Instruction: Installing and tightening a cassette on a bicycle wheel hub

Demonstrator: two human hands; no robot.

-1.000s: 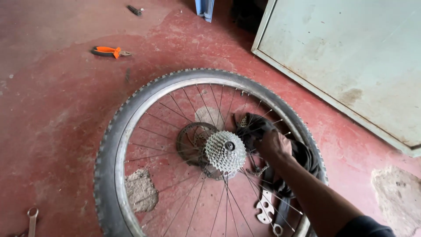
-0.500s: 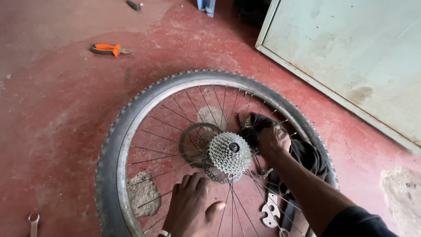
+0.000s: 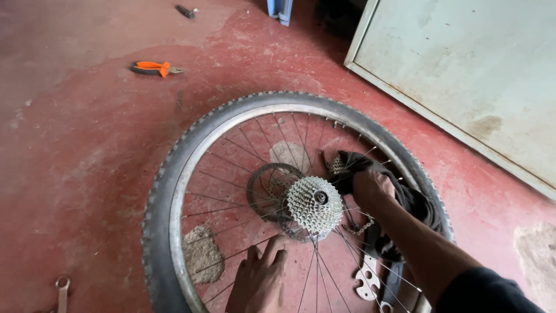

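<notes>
One bike wheel (image 3: 174, 191), two hands (left (image 3: 258, 284) and right (image 3: 370, 185)), one orange tool (image 3: 153, 68), one wrench (image 3: 61, 293), one gear cluster (image 3: 314, 204), one metal door (image 3: 469, 75).

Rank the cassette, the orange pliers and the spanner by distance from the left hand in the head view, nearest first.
From the left hand:
1. Cassette, just above and right of the fingers, at the wheel's hub.
2. Spanner, far left on the floor, at the frame's lower edge.
3. Orange pliers, up and left on the floor, beyond the tyre.
</notes>
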